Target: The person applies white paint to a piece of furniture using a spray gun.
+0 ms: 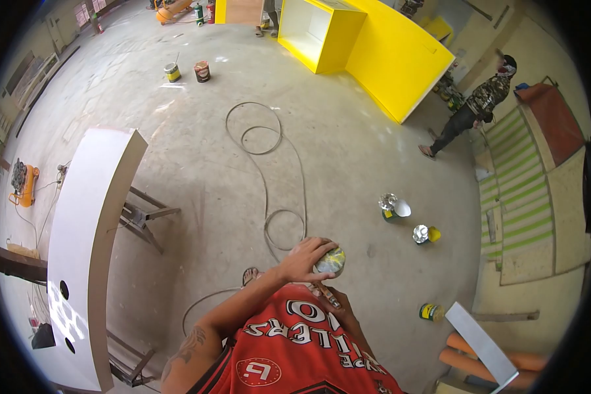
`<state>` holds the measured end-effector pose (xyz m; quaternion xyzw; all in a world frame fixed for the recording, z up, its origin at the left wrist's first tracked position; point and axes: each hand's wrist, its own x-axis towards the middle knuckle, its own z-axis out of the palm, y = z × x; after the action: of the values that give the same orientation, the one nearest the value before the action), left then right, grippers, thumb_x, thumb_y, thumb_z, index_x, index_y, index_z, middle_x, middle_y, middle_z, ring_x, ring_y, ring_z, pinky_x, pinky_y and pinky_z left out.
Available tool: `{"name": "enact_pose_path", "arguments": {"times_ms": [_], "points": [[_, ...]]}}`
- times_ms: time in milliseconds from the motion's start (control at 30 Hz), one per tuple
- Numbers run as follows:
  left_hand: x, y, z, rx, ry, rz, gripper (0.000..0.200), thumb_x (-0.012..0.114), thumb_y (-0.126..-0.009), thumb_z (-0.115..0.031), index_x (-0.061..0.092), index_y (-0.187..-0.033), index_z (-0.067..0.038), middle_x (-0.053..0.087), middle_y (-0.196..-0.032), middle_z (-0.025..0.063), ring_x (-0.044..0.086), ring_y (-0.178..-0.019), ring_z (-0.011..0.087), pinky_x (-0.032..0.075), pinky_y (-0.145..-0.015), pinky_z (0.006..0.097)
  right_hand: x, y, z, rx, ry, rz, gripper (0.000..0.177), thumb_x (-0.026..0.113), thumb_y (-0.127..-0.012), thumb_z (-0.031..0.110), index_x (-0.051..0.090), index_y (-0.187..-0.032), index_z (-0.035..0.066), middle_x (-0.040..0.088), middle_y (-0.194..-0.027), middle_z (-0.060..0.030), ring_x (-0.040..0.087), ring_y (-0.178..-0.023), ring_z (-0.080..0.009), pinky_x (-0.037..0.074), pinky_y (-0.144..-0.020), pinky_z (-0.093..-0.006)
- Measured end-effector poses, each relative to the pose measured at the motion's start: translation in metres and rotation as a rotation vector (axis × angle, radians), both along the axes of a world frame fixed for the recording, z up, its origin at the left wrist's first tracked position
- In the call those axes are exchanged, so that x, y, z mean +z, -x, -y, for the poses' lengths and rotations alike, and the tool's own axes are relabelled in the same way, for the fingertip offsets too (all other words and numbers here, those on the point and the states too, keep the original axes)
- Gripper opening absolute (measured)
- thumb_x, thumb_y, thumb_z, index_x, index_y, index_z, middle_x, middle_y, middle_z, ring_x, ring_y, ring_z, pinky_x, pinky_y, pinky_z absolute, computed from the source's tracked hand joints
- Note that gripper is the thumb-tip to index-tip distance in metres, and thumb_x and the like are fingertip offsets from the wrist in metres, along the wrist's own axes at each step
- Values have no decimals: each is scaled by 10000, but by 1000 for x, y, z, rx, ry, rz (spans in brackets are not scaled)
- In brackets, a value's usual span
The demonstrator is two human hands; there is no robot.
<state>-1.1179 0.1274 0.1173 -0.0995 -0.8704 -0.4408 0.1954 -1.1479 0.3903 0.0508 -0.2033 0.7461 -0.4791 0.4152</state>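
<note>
My left hand (pixel 303 259) is closed around the side of a round, paint-smeared cup (pixel 330 261), grey with yellow streaks, held in front of my red shirt. Just below it, my right hand (pixel 340 306) is partly hidden by the cup and my left arm. A slim metal tool (pixel 327 295), perhaps a spray gun's handle, shows at its fingers. Whether the tool and the cup are joined cannot be made out. A thin hose (pixel 266 190) lies looped on the floor ahead.
A long white panel (pixel 88 243) rests on metal stands at the left. Yellow furniture (pixel 394 56) stands at the top. Opened cans (pixel 421 234) sit on the floor at the right. A person (pixel 482 102) is near the right wall. Orange tubes (pixel 466 358) lie lower right.
</note>
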Motion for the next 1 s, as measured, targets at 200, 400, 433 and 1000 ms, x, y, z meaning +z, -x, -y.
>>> {"name": "enact_pose_path", "arguments": {"times_ms": [200, 400, 433, 1000], "points": [[0, -1, 0, 4, 7, 23, 786, 687, -826, -549, 515, -1408, -50, 557, -1313, 178, 539, -1224, 364, 396, -1060, 467, 30, -4, 7, 28, -17, -14, 383, 662, -984, 246, 621, -1279, 5, 725, -1023, -105, 651, -866, -143, 524, -766, -308], [1, -4, -1, 12, 5, 19, 792, 689, -829, -559, 513, -1410, -49, 559, -1306, 181, 543, -1215, 375, 405, -1057, 471, 11, -7, 5, -10, 52, 18, 414, 650, -988, 248, 602, -1304, -15, 724, -977, -105, 638, -807, -137, 514, -719, -303], [1, -5, -2, 10, 2, 24, 792, 691, -830, -556, 513, -1410, -47, 559, -1304, 182, 543, -1212, 378, 408, -1056, 471, 11, -8, 5, -20, 42, 25, 426, 651, -986, 250, 598, -1311, -21, 724, -966, -104, 637, -795, -136, 512, -705, -300], [-3, -6, 4, 30, -2, 15, 807, 711, -812, -549, 515, -1407, -40, 559, -1290, 184, 548, -1195, 382, 419, -1047, 459, 13, -4, 7, 32, 41, -20, 419, 659, -972, 226, 607, -1310, -15, 722, -1027, -116, 652, -857, -139, 517, -741, -298]]}}
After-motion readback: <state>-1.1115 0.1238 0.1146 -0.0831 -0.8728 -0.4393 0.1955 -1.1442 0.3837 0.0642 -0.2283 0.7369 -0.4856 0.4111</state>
